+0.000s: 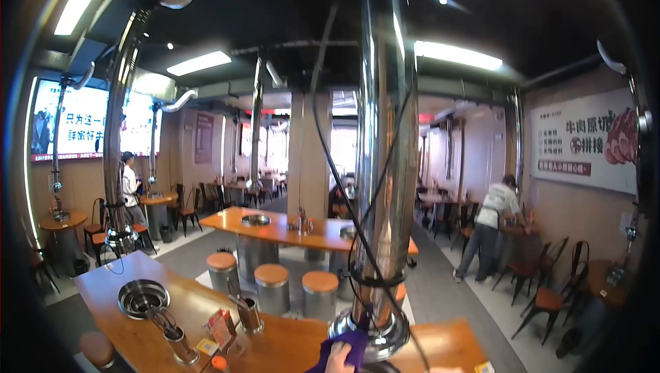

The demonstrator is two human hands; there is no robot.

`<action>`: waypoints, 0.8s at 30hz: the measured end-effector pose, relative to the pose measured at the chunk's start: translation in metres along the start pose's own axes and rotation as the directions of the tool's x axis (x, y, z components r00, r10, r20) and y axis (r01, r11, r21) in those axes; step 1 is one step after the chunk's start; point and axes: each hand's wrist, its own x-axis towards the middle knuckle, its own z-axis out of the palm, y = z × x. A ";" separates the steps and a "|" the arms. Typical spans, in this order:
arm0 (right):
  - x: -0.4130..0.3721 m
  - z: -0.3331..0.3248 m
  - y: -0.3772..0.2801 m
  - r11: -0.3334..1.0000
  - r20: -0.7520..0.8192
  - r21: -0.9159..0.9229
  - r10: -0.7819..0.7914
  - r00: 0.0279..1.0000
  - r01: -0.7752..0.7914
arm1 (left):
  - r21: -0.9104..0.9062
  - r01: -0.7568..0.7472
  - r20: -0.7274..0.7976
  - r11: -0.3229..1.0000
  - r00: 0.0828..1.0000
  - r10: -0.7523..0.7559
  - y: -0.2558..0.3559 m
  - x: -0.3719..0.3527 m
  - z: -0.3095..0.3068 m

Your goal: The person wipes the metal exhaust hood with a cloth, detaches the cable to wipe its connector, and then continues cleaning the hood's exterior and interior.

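My left hand (337, 360) is at the bottom centre, closed on a purple cloth (354, 347). The cloth presses against the flared metal hood (385, 345) at the lower end of a shiny exhaust pipe (388, 187). Dark cables hang along this pipe. Only a sliver of my right hand (447, 370) shows at the bottom edge, right of the hood; its fingers cannot be made out. Beneath the hood is a wooden table (289, 342).
Left on the table are a round grill well (143, 297), a metal canister with tongs (180, 345) and another canister (249, 316). Stools (271, 277) stand before a second table (289, 235). One person (495, 215) bends over a table at right; another person (130, 184) stands left.
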 end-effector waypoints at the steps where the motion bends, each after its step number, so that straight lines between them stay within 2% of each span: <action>1: -0.002 -0.019 -0.019 0.906 0.014 -0.006 0.423 0.906 -0.423 | 0.119 -0.062 0.009 0.991 0.998 0.061 0.004 0.000 -0.003; 2: -0.012 -0.043 0.023 0.990 0.075 0.074 0.117 0.990 -0.123 | 0.080 -0.090 -0.082 0.993 0.992 0.097 -0.007 -0.004 0.002; 3: -0.004 -0.033 0.006 0.974 -0.091 0.166 0.169 0.981 -0.153 | 0.061 -0.022 -0.007 0.998 1.000 0.023 0.001 -0.001 -0.004; 4: 0.001 -0.031 -0.005 0.950 -0.196 0.210 0.272 0.942 -0.230 | 0.009 -0.023 -0.020 1.000 1.000 0.023 0.006 0.001 -0.007; 5: 0.006 -0.032 -0.014 0.931 -0.221 0.234 0.332 0.917 -0.280 | 0.009 -0.031 -0.112 0.999 0.993 0.032 0.019 0.001 -0.010; 6: 0.007 -0.035 -0.017 0.919 -0.253 0.265 0.357 0.899 -0.290 | -0.228 0.122 -0.075 0.966 0.987 -0.142 0.021 0.002 -0.008; 7: 0.005 -0.044 -0.008 0.911 -0.233 0.355 0.305 0.924 -0.211 | -0.133 0.009 -0.126 0.991 0.992 -0.026 0.023 0.008 -0.007; 8: 0.014 -0.038 -0.026 0.896 -0.246 0.319 0.392 0.887 -0.308 | 0.023 -0.051 -0.122 0.998 0.991 0.054 0.022 0.008 -0.008; 9: 0.016 -0.037 -0.031 0.866 -0.235 0.371 0.438 0.868 -0.336 | -0.030 -0.036 -0.097 0.999 0.995 0.032 0.035 0.013 -0.013; 10: 0.017 -0.040 -0.026 0.859 -0.195 0.407 0.415 0.889 -0.312 | -0.139 0.000 -0.063 0.990 0.998 -0.009 0.055 0.020 -0.016; 11: 0.017 -0.041 -0.022 0.846 -0.165 0.422 0.426 0.890 -0.326 | -0.118 -0.060 -0.069 0.991 0.996 0.052 0.061 0.023 -0.016; 12: 0.019 -0.037 -0.016 0.828 -0.118 0.485 0.381 0.917 -0.281 | -0.155 -0.048 -0.031 0.987 0.999 0.044 0.050 0.020 -0.019; 18: 0.030 -0.021 -0.013 0.830 -0.117 0.424 0.447 0.887 -0.362 | -0.133 0.001 -0.080 0.991 0.997 -0.012 0.054 0.014 -0.017; 21: 0.034 -0.017 -0.007 0.869 -0.134 0.397 0.372 0.918 -0.295 | 0.037 -0.018 -0.101 0.999 0.995 0.022 0.056 0.017 -0.016; 22: 0.034 -0.015 -0.007 0.862 -0.125 0.407 0.380 0.916 -0.302 | 0.114 0.019 -0.075 0.993 0.997 -0.011 0.058 0.019 -0.016; 24: 0.035 -0.014 -0.009 0.872 -0.126 0.372 0.388 0.913 -0.319 | 0.139 0.076 -0.045 0.987 0.996 -0.071 0.064 0.024 -0.013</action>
